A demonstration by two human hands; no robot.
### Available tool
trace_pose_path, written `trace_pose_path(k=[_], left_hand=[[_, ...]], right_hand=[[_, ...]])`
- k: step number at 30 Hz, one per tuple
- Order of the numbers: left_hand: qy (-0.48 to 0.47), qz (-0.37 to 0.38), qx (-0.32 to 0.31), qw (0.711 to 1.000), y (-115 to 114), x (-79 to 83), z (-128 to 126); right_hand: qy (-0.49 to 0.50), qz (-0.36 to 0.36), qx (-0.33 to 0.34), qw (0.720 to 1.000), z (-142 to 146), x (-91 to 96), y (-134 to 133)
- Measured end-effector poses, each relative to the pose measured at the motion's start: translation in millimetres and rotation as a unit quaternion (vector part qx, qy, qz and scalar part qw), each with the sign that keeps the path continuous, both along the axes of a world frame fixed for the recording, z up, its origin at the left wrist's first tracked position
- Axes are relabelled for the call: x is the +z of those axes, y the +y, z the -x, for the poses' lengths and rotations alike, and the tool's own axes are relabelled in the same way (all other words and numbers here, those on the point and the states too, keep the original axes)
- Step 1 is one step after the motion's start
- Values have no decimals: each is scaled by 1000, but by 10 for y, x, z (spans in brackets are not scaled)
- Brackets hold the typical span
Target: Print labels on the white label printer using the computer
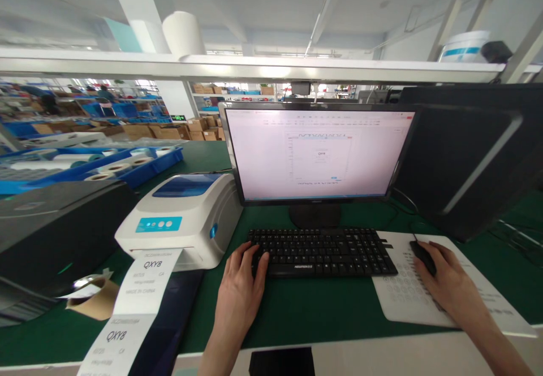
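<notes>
My left hand (241, 282) rests on the left end of a black keyboard (322, 253), its fingers bent over the keys and the thumb apart. Farther right, my right hand (449, 280) is wrapped around a black computer mouse (423, 257) on a white printed mouse pad (403, 302). Behind the keyboard stands a monitor (314, 155) whose screen shows a label layout in a small window, with "QXY8" on it. Left of the keyboard is a white label printer (182, 217). A strip of printed labels (133, 308) hangs out of its front, also marked "QXY8".
A dark machine (51, 246) stands at the left, with a cardboard roll core (95, 299) beside it. Blue trays (156, 167) of label rolls lie behind. Another dark monitor (470, 161) is at the right. A shelf (271, 69) spans above, carrying a white roll (183, 34).
</notes>
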State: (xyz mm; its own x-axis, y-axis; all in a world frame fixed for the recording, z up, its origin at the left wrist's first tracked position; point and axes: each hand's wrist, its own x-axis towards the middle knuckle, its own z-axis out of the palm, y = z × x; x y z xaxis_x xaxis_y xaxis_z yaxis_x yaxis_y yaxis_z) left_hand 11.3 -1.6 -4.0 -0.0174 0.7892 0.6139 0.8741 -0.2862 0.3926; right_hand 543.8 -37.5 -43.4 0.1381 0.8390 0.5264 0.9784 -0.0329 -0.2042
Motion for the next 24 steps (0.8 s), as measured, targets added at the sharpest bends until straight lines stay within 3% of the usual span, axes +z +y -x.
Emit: trace_pose_path(k=[24], left_hand=[[-5,13,-2,1000,8,2,8]], right_hand=[[-6,-8,9,1000,43,73,-26]])
